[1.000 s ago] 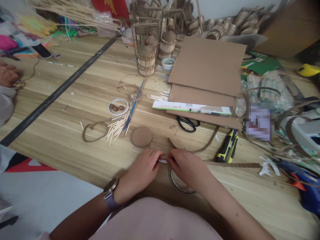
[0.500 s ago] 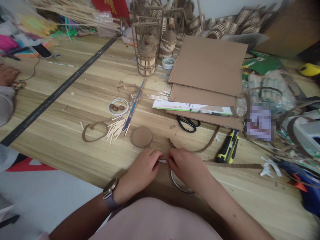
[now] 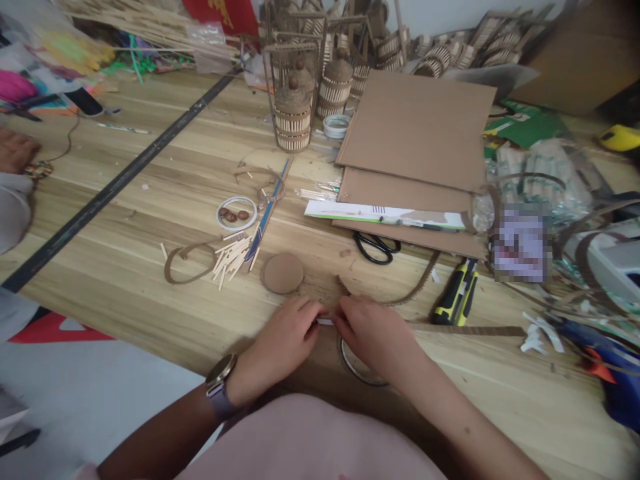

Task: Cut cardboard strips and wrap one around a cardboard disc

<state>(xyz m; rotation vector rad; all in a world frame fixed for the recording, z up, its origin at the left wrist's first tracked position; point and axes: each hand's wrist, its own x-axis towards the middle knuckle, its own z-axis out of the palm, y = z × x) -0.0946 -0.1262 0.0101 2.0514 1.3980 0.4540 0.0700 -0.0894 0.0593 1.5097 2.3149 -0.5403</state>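
My left hand [image 3: 293, 331] and my right hand [image 3: 371, 331] are close together near the table's front edge, fingers pinched. Between them shows a short whitish stretch of a narrow strip. A brown cardboard strip [image 3: 470, 329] extends rightward from beneath my right hand; the fingers hide how the two pieces join. Partly under my right hand and forearm lies a ring [image 3: 361, 368], probably a tape roll. Just beyond my left hand rests a round cardboard disc [image 3: 283, 273]. A curved ridged cardboard strip [image 3: 415, 292] lies past my right hand.
To the right are a yellow-black utility knife [image 3: 454, 293], white paper scraps [image 3: 540, 335] and a blue glue gun [image 3: 600, 363]. Black-handled scissors [image 3: 375, 248] lie under cardboard sheets [image 3: 420, 133]. Small sticks [image 3: 234, 260] lie left; little slatted buckets [image 3: 293, 123] stand behind. Another person's hand [image 3: 17, 150] is far left.
Both hands stay in nearly the same place, still pinched. Slightly more of the whitish stretch shows between them. The other objects have not moved.
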